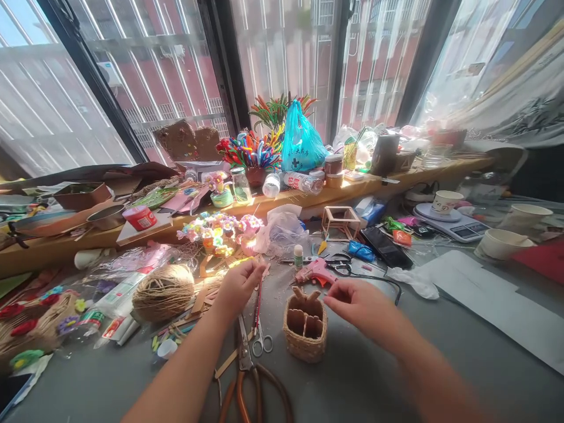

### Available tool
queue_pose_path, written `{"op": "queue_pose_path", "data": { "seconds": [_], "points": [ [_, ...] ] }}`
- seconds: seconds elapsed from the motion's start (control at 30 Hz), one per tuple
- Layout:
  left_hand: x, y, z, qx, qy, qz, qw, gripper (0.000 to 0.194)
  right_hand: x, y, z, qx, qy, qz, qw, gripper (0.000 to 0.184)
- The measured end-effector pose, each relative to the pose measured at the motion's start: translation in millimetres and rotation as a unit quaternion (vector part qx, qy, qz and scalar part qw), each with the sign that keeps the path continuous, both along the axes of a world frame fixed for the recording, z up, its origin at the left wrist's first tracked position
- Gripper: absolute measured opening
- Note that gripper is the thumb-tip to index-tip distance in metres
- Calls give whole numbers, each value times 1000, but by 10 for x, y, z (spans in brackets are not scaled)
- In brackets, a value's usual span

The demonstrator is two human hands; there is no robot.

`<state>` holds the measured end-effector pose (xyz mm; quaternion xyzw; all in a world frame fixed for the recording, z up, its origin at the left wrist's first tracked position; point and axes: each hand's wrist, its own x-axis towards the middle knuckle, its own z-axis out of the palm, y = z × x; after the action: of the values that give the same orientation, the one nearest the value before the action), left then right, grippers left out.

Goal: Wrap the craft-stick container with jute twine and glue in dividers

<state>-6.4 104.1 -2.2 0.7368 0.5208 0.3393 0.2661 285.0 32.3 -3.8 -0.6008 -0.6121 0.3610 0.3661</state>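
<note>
Both arms in from the bottom edge, bare, converging, hands well apart. Left forearm (185, 367) angles up and right; left hand (240, 286) sits farther forward, fingers curled in, tips bunched near the thumb, back of hand up. Right forearm (425, 358) angles up and left, blurred toward the bottom; right hand (356, 298) lower, fingers bent, thumb and index tips close together. Can't tell if either pinch is fully closed

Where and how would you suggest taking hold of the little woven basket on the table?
I would grip the basket around its outer walls, the right hand coming from the right: it stands upright, that side faces the hand, and a divider splits the opening.
</note>
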Motion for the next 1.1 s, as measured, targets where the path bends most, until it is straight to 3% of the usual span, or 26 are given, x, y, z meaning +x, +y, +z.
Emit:
{"op": "queue_pose_path", "data": {
  "seconds": [0.17,0.33,0.43,0.5,0.63,0.83,0.97,1.1],
  "points": [
    [-81,2,-110,11,-25,-19,999,40,89,-33,-188,-90,-144,101,980,13],
    [-6,-46,-76,12,-112,-80,990,22,69,20,-2,-100,-161,47,981,23],
    [94,-113,-69,-33,-192,-70,978,17,-25,8,108,-36,-120,-30,992,27],
    [164,-164,-67,-77,-252,-53,963,22,-109,-39,137,19,-36,-61,997,32],
    [289,-269,-49,-91,-312,-51,944,21,-253,-131,113,65,112,-31,991,33],
    [435,-395,-39,-87,-341,-75,933,14,-283,-92,1,79,114,37,990,18],
    [449,-413,-31,-109,-391,-63,912,14,-317,-62,-60,94,120,33,988,18],
    [419,-402,-20,-50,-365,-76,927,8,-386,-61,-108,92,133,24,987,21]
  ]
}}
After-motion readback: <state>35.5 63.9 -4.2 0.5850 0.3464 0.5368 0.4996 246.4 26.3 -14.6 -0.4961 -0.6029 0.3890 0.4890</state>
